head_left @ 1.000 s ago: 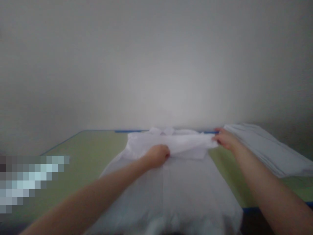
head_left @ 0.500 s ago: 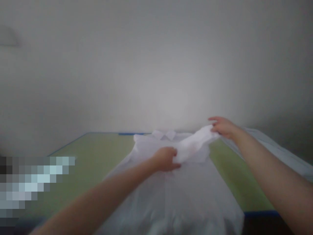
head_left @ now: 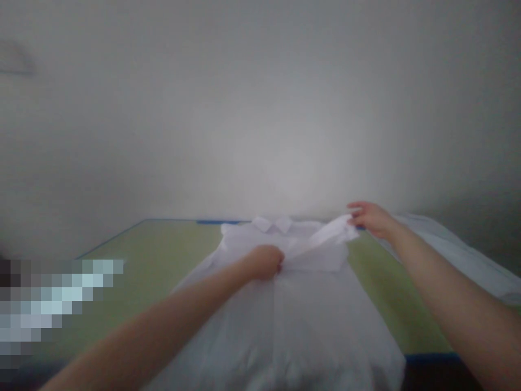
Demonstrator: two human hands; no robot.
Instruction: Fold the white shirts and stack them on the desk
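A white collared shirt (head_left: 301, 320) lies flat on a green table (head_left: 163, 260), collar at the far end. My left hand (head_left: 264, 262) is closed on a fold of the shirt's sleeve near the chest. My right hand (head_left: 368, 218) pinches the sleeve's (head_left: 325, 234) far end, lifted slightly above the shirt's right shoulder. The sleeve stretches between the two hands across the upper chest.
A stack of white cloth (head_left: 459, 255) lies at the right side of the table. The table has a blue edge (head_left: 431, 357) and stands against a plain pale wall (head_left: 260, 108). A pixelated patch covers the lower left.
My right hand lifted the sleeve end off the table, then lowered it a little. My left hand shifted slightly right and back, still gripping the sleeve.
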